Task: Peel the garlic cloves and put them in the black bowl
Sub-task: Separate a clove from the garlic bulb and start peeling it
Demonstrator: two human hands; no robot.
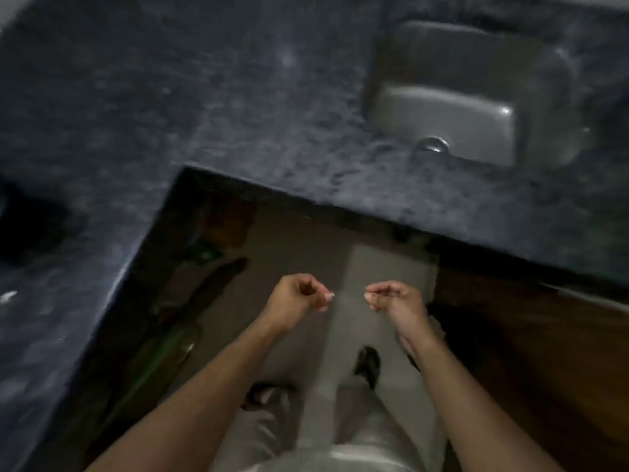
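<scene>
The view is blurred. My left hand (296,296) and my right hand (394,298) hover side by side above the floor, in front of the inner corner of the dark counter (204,97). Both hands have their fingers curled in, thumbs against the forefingers. Pale tips show at the fingers, and I see no garlic held in either hand. A dark round shape (27,226) sits on the counter at the far left; it may be the black bowl, too blurred to tell. A small white speck (8,295) lies below the dark shape near the frame's left edge.
A steel sink (476,97) with its drain is set into the counter at the upper right. Below the counter edge are dark bottles (177,342) on the left and a wooden cabinet front (561,352) on the right. My legs and feet stand on the grey floor.
</scene>
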